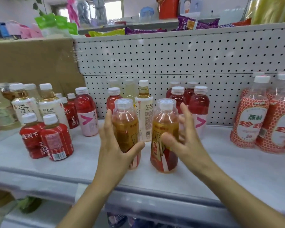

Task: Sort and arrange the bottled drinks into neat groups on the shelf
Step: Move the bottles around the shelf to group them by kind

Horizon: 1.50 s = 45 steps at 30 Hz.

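Fingers of our left hand (pixel 115 145) wrap the left amber tea bottle (pixel 124 127), thumb curled across its front, forearm rising from below. Our right hand (pixel 186 139) spreads its fingers (pixel 185 112) apart beside the right amber tea bottle (pixel 164 155), thumb on its label. Both bottles stand on the shelf (pixel 237 170). Just beyond the fingertips a pale tea bottle (pixel 144 112) stands between them; red pink-labelled bottles (pixel 199 104) stand behind the right fingers, red juice bottles (pixel 56 140) well left.
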Each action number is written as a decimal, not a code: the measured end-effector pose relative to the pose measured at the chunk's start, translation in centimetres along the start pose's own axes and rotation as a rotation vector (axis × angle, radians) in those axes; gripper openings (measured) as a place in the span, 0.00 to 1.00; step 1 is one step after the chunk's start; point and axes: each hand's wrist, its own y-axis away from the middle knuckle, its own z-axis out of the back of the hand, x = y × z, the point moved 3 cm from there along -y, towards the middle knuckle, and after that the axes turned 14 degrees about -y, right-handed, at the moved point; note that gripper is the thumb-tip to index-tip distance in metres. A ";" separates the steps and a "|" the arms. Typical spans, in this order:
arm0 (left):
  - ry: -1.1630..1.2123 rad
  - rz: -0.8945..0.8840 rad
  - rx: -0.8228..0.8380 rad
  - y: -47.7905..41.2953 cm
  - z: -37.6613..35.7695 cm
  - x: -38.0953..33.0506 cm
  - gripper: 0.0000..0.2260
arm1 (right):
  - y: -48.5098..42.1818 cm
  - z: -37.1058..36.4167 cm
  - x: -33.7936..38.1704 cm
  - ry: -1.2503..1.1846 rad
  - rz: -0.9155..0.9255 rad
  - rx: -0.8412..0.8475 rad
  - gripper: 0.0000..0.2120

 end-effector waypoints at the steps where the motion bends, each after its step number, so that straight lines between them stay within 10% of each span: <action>1: 0.034 0.027 0.068 -0.4 -0.2 0.4 0.53 | 0.5 -0.8 -0.6 0.022 -0.031 0.026 0.49; 14: 0.144 0.064 0.241 -1.1 -0.1 0.5 0.51 | 1.0 -2.1 -0.3 0.124 -0.036 -0.060 0.45; 24: 0.186 0.216 0.037 5.6 6.6 -2.3 0.47 | 5.3 -3.9 3.5 0.105 0.009 -0.035 0.40; 45: 0.085 0.520 -0.082 15.4 27.0 17.5 0.46 | 8.9 -34.4 1.2 -0.083 -0.112 0.261 0.45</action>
